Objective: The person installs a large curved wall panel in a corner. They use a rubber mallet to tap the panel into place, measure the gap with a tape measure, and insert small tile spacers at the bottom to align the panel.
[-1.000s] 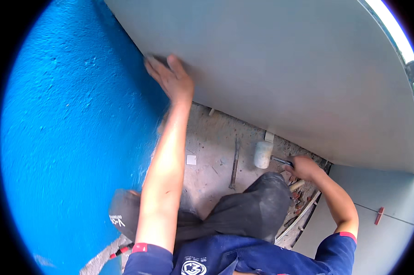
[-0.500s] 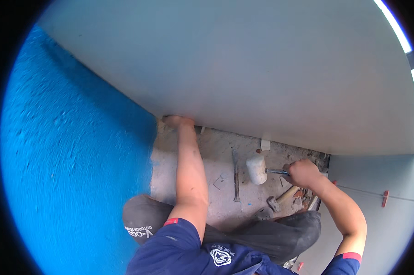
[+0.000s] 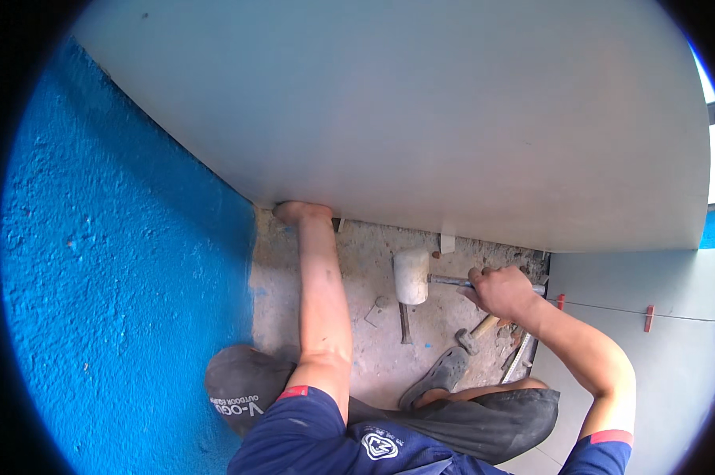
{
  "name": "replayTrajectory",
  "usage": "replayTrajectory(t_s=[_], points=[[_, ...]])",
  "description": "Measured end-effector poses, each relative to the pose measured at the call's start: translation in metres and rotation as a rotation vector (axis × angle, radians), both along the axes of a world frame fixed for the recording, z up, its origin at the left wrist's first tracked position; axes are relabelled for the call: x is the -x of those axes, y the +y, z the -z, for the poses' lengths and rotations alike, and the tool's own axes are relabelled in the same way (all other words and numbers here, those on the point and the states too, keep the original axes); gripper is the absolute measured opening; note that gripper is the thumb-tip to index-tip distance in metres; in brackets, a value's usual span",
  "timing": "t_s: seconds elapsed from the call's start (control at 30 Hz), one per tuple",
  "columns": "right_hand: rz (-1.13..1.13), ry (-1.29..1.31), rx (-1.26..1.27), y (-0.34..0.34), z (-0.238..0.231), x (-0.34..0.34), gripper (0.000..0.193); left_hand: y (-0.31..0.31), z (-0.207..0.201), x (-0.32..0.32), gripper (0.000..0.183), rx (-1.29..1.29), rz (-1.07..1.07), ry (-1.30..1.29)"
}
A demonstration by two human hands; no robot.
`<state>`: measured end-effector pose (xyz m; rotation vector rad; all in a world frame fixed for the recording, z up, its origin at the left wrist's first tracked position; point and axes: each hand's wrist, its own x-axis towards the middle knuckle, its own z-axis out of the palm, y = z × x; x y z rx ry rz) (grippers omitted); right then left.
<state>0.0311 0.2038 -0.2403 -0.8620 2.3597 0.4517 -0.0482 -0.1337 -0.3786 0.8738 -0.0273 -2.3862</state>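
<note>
My right hand (image 3: 502, 293) grips the metal handle of a white-headed mallet (image 3: 411, 277), its head held above the floor to the left of the hand. My left hand (image 3: 304, 212) reaches to the lower edge of a large grey panel (image 3: 421, 134), close to the corner with the blue wall (image 3: 120, 261). Its fingers are mostly hidden, so their grip cannot be made out. Below the mallet head lies a metal bar (image 3: 406, 326), partly covered by it. White strips, one of them a flat piece (image 3: 448, 242), stick out from beneath the panel's edge.
A hammer (image 3: 475, 336) with a wooden handle lies on the rough concrete floor (image 3: 365, 269), by my shoe (image 3: 441, 376). A ruler-like strip (image 3: 517, 358) rests to its right. Further right, red clips (image 3: 649, 318) sit along a seam in grey tiles, near the panel's right end.
My right hand and the mallet have shifted left and slightly up, so the head now covers part of the metal bar. My left hand stays at the panel's bottom edge. More of my shoe shows.
</note>
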Motion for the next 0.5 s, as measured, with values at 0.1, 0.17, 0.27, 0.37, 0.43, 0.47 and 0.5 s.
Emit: replayTrajectory(t_s=[0.1,0.17,0.27,0.37,0.43,0.47,0.5], points=[[-0.024,-0.105,-0.064,-0.016,-0.015,0.008,0.044,-0.001,0.006,0.003,0.061,-0.03,-0.036,-0.05],[0.038,-0.115,-0.074,-0.016,-0.021,0.022,0.045,-0.006,0.018,0.003,0.06,0.029,-0.012,-0.071],[0.167,-0.019,-0.036,0.008,-0.021,0.038,0.046,-0.01,0.028,0.005,0.065,0.019,-0.009,-0.021],[0.106,-0.01,-0.096,0.014,-0.036,0.026,0.048,0.015,-0.023,0.004,0.063,-0.047,0.006,-0.142],[0.137,-0.015,-0.01,0.01,-0.057,0.036,0.049,0.009,-0.02,-0.002,0.064,0.011,0.028,-0.148],[0.154,-0.017,0.033,0.012,-0.062,0.042,0.049,0.006,-0.016,-0.004,0.064,0.024,0.029,-0.15],[0.273,0.064,0.018,0.013,-0.061,0.05,0.049,0.006,-0.013,-0.004,0.064,0.038,0.032,-0.148]])
